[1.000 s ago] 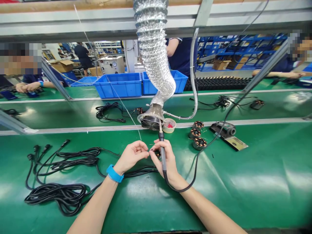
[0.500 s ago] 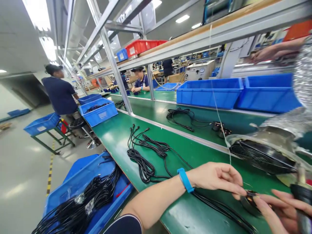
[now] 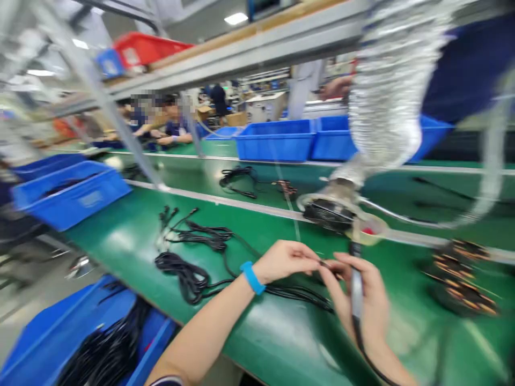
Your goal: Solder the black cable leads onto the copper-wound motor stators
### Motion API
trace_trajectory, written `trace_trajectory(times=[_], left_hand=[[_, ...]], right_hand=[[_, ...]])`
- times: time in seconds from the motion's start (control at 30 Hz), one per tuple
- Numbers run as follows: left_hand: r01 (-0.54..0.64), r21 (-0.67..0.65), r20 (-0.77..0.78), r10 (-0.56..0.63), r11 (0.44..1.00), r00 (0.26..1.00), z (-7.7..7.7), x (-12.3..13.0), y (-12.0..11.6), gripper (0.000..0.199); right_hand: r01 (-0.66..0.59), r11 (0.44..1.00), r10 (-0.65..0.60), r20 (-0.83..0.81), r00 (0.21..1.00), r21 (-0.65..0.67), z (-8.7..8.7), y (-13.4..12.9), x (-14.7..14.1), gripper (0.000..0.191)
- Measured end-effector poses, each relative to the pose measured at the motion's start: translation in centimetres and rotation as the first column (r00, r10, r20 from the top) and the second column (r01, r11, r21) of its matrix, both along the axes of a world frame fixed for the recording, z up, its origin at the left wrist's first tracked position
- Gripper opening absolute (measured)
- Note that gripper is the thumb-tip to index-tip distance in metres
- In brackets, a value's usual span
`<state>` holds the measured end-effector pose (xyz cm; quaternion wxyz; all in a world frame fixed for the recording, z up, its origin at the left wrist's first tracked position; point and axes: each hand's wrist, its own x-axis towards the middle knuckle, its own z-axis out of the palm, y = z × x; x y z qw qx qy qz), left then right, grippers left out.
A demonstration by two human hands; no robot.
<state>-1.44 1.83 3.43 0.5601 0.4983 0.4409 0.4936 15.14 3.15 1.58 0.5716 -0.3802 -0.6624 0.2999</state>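
The wearer's view has swung back toward the right since half a second ago: both hands, then crowded into the lower right corner, now sit nearer the middle, and the coils [image 3: 458, 279] at the right are in sight again, though smeared.

From where I stand, the left forearm slants in from the near edge of the worktop [image 3: 281, 338], a blue band [image 3: 253, 277] at its wrist. The left hand [image 3: 287, 261] lies side-on, fingers curled, thumb and forefinger drawn together on a dark bit [image 3: 324, 263] too blurred to name. The right hand [image 3: 368, 305] comes up from the lower right to meet it; its fingers and thumb close around the iron [image 3: 356, 289], and its fingertips reach to the left hand's.

The iron is in the right hand, just above the worktop. Its long axis runs away from the person, nearly straight ahead, with the metal tip at the far end near the fan [image 3: 328, 213] under the hood [image 3: 341, 187]. Its cord trails back over the right wrist.

Black leads [image 3: 300, 294] run beneath the hands from looped cables [image 3: 183, 276] on the left. A pale strand [image 3: 296, 228] hangs just beyond the left hand.
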Motion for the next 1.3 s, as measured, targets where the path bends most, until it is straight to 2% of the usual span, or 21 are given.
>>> trace_trajectory(times=[0.1, 0.17, 0.37, 0.63, 0.77, 0.87, 1.0, 1.13, 1.3], left_hand=[[-0.006, 0.035, -0.146, 0.011, 0.999, 0.989, -0.1, 0.2, 0.0, 0.026], [0.006, 0.028, -0.17, -0.001, 1.0, 0.985, -0.2, 0.2, 0.0, 0.023], [-0.029, 0.035, -0.15, 0.034, 0.999, 0.988, -0.3, 1.1, -0.7, 0.021], [-0.028, 0.046, -0.158, 0.035, 0.999, 0.987, -0.2, 1.5, -0.7, 0.021], [-0.034, 0.014, -0.102, 0.035, 0.999, 0.994, -0.4, 1.4, -0.4, 0.022], [-0.035, 0.006, -0.09, 0.036, 0.999, 0.995, -0.4, 1.2, -0.1, 0.021], [-0.056, 0.041, -0.182, 0.062, 0.998, 0.981, -0.1, 1.4, -0.3, 0.019], [0.005, 0.067, -0.287, 0.014, 0.998, 0.958, -0.2, 1.6, -0.7, 0.018], [0.088, 0.074, -0.424, -0.049, 0.993, 0.904, -0.4, 2.1, -1.3, 0.013]], right_hand=[[-0.041, 0.999, 0.042, -0.017, 0.999, 0.019, 0.1, -0.2, 0.1, 0.027], [-0.055, 0.998, 0.056, -0.035, 0.998, 0.035, -0.1, -0.2, 0.2, 0.026], [-0.074, 0.997, 0.074, -0.076, 0.994, 0.01, 0.2, -1.1, 0.6, 0.026], [-0.02, 1.0, 0.02, -0.009, 1.0, -0.004, 0.0, -0.9, 0.8, 0.026], [0.011, 0.999, -0.012, -0.009, 1.0, -0.052, -0.6, -0.5, 0.8, 0.032], [0.055, 0.998, -0.055, 0.011, 0.998, -0.042, -0.9, -0.3, 0.6, 0.033], [0.034, 0.999, -0.033, 0.037, 0.999, -0.031, -0.6, -0.7, 0.6, 0.027], [0.05, 0.998, -0.053, 0.073, 0.996, 0.041, 0.0, -0.7, 0.6, 0.029], [-0.072, 0.996, 0.071, 0.029, 0.997, 0.043, -0.1, -0.7, 0.5, 0.03]])
